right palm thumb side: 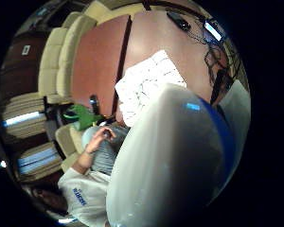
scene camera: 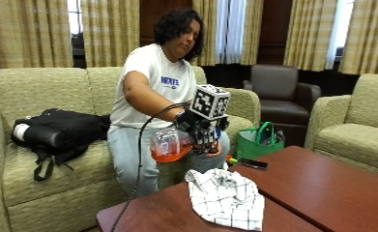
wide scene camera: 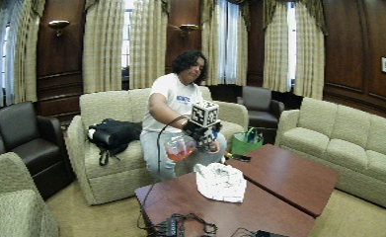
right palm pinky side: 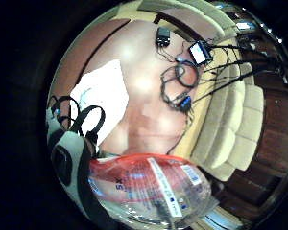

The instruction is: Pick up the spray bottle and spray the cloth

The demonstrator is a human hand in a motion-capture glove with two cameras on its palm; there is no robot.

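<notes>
Gripped one spray bottle (scene camera: 169, 145) in the gloved right hand (scene camera: 201, 131), fingers curled round its upper part. Held it tilted above the lap, off the table (scene camera: 317, 186) and just short of its near edge. Showed orange liquid pooled in the lower side of the clear body.

Read little: a white label strip with a barcode along the bottle in the little finger side palm view, print too small to make out; a short blue word on the chest of the person's white T-shirt, not legible.

Found one white cloth (scene camera: 227, 198) with a dark check, crumpled on the near table corner, one fold hanging over the edge toward the person. Lay below and in front of the bottle, apart from it. Left bare wood beside the cloth and beyond it across the tops.

Counted two brown table tops side by side with a dark gap between, in the wide outside view. Counted one black bag (scene camera: 60, 130) on the sofa (scene camera: 40, 87) beside the person, one green bag (scene camera: 256, 142) on the floor, and one small dark flat object (scene camera: 253, 164) on the far top's edge.
</notes>
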